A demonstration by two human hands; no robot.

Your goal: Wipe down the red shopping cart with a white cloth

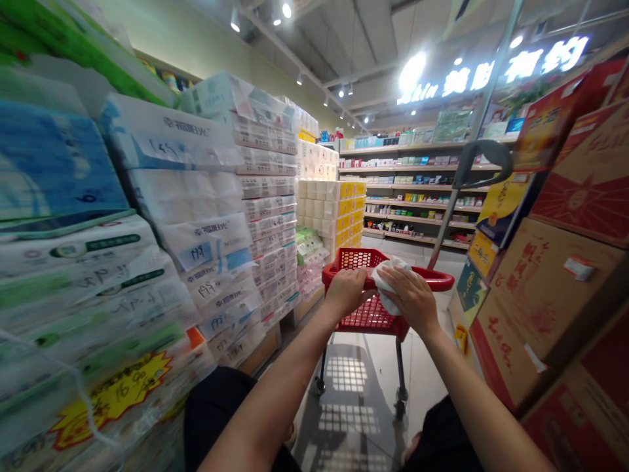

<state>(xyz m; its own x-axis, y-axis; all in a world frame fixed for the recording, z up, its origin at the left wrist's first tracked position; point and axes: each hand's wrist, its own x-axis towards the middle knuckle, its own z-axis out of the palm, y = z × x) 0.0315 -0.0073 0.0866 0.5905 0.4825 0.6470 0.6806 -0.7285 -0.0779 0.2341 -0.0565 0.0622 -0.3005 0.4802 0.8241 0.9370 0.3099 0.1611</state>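
A red shopping cart (373, 321) with a perforated plastic basket stands right in front of me. My left hand (348, 290) is closed around the left part of its handle. On the right part, my right hand (410, 295) presses a crumpled white cloth (388, 270) against the red handle (435, 282). The cloth bunches up beside and beneath my fingers and covers the middle of the handle. Thin grey legs with castors carry the cart on the light floor.
Tall stacks of wrapped tissue packs (196, 196) line my left side. Cardboard cartons (545, 288) are piled on my right. A grey post with a looped handle (484, 164) rises behind the cart. Stocked shelves (417, 187) stand at the back. A yellow price sign (113, 396) hangs low left.
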